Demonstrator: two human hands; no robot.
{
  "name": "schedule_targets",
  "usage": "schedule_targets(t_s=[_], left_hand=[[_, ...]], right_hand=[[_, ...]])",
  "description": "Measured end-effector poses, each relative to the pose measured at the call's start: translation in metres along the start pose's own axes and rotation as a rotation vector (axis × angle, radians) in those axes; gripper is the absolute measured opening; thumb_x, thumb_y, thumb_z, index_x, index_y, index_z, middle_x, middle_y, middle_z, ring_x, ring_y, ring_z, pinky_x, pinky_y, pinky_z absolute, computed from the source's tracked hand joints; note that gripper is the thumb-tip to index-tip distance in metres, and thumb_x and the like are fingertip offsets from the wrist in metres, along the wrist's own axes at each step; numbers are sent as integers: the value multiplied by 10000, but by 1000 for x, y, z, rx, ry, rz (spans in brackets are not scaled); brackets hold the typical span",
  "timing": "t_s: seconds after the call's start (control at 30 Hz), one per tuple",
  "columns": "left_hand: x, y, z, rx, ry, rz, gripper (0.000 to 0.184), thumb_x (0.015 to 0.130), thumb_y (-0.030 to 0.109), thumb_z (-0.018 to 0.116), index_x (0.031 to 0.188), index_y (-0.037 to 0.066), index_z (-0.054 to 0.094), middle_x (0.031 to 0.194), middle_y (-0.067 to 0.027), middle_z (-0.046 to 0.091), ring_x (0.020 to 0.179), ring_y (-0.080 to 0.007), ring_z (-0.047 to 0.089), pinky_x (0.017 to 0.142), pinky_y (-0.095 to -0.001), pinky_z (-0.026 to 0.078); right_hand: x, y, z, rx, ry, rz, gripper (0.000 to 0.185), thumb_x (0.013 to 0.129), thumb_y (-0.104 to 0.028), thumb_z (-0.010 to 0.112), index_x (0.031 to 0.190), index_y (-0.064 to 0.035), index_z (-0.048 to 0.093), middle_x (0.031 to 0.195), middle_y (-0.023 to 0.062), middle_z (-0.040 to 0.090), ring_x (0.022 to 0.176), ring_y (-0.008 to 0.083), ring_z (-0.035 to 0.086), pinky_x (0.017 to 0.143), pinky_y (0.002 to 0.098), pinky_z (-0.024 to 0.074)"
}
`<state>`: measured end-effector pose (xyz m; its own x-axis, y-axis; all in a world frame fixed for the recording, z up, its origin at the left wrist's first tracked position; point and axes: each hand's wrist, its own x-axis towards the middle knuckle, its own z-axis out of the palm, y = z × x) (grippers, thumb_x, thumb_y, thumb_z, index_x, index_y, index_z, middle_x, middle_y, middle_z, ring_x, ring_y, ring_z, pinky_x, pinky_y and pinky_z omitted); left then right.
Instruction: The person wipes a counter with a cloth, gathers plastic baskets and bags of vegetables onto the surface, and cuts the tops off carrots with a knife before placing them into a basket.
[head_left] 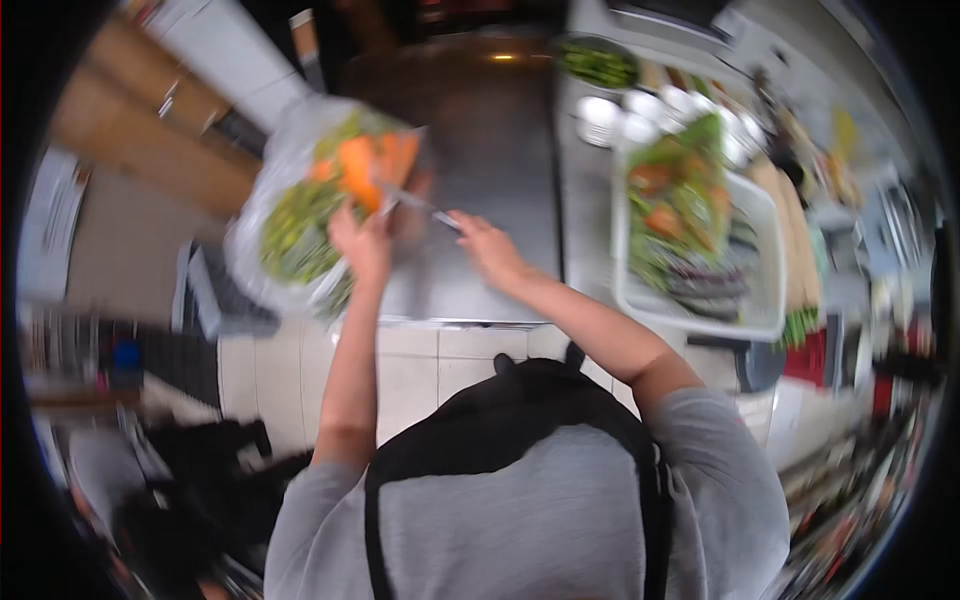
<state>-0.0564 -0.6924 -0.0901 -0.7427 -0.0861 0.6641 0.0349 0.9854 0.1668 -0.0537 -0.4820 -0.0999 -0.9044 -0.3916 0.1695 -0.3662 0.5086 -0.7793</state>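
Note:
My left hand point(363, 245) is at the near edge of a large clear plastic bag point(250, 240), its fingers closed around the lower end of an orange carrot point(357, 175). More orange pieces lie just beyond it, and green vegetables point(297, 230) fill the bag's left part. In my right hand point(490, 248) is a knife point(425, 208) with a thin, pale blade pointing left toward the carrot. Motion blur smears the blade's tip and the carrot's edges, so I cannot tell whether they touch.
Both hands are over a steel worktop point(490, 140). To the right stands a white plastic basket point(775, 260) holding bagged carrots and greens and dark long vegetables. White containers point(598, 120) and a bowl of cut greens point(597, 62) sit behind. Someone in dark clothing point(200, 480) is at lower left.

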Motion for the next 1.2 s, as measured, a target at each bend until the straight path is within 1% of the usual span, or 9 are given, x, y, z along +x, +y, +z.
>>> schedule_targets(t_s=[0.13,0.23,0.43,0.53,0.57,0.63,0.77,0.9,1.2], left_hand=[[-24,-4,16,142,47,254,220,757,221,547,941,111,599,1239,-94,429,1131,-359,373,892,-498,279],[-21,15,3,375,-76,274,194,778,235,516,909,122,605,1123,-59,514,1048,-309,438,757,-478,349],[-21,24,7,544,-97,336,143,775,201,503,822,108,601,911,-5,576,914,-240,484,713,-421,374],[-48,38,6,590,-306,204,153,775,184,483,828,105,604,844,-24,581,873,-241,492,697,-397,390],[-67,29,14,640,-439,111,159,773,186,481,829,105,606,835,-36,583,877,-244,494,694,-386,396],[-110,5,24,571,-340,-16,190,776,235,487,835,104,611,824,-74,588,861,-255,510,658,-405,419],[-139,-6,4,547,-561,-617,229,789,309,477,864,141,613,834,-108,600,809,-291,543,602,-473,434],[-136,-5,8,455,-515,-759,186,750,249,472,825,158,615,824,-101,597,833,-285,538,621,-449,427],[-125,37,-17,442,-412,-492,118,753,112,514,827,39,568,853,-136,579,799,-328,514,674,-422,413]], right_hand=[[-49,-30,-107,53,96,-52,409,761,-46,536,1156,-65,429,985,188,533,886,358,523,751,407,432],[-94,-34,-201,-1,261,-15,398,757,-41,538,1141,-43,436,987,200,530,897,368,517,755,404,429],[-178,7,-349,-210,679,108,362,761,-44,539,1112,-10,455,993,201,536,910,357,519,757,361,422],[-209,42,-413,-271,807,180,382,775,-75,533,1147,-39,449,1022,210,532,955,331,517,764,353,417],[-215,55,-436,-280,811,179,382,775,-75,533,1147,-39,449,1022,210,532,955,331,517,764,353,417],[-226,83,-484,-558,842,323,415,763,-105,543,1163,-55,445,993,220,545,931,342,527,759,365,425],[-233,143,-585,-767,746,593,415,758,-131,527,1160,-67,447,853,226,579,829,371,554,700,412,449],[-204,204,-654,-924,724,706,351,760,-132,513,1109,-106,480,835,206,592,803,359,568,686,441,452],[-49,307,-701,-1287,465,628,222,777,-121,458,963,-87,573,898,110,595,799,273,605,649,396,486]])
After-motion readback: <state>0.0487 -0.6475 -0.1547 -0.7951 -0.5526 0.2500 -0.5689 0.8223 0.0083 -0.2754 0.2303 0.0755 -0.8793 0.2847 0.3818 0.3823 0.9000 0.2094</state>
